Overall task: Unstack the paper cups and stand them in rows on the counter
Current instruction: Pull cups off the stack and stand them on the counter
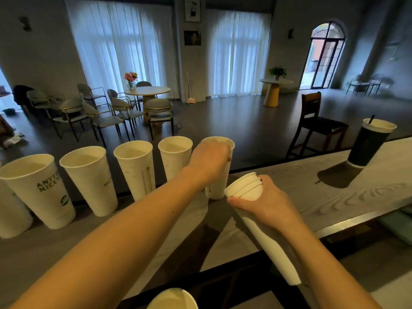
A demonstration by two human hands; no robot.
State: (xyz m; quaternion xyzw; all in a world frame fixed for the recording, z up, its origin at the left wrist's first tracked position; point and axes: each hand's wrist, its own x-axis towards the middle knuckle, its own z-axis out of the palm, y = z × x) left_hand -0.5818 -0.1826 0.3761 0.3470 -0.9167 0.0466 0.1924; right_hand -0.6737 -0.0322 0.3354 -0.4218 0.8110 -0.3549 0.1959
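Several white paper cups stand upright in a row along the far edge of the grey counter (289,175). The rightmost cup (219,186) of the row stands on the counter, and my left hand (208,161) grips it from above at the rim. To the left of it stand a cup (175,155), a cup (136,166) and a cup (91,177), then a printed cup (40,188). My right hand (265,206) holds a tilted stack of nested cups (245,188), rims pointing up-left, just right of the gripped cup.
A dark cup with a straw (370,143) stands at the counter's far right. Another white cup's rim (172,298) shows at the bottom edge. A partly hidden cup (11,215) stands at far left. Beyond the counter are a wooden chair (316,123), tables and more chairs.
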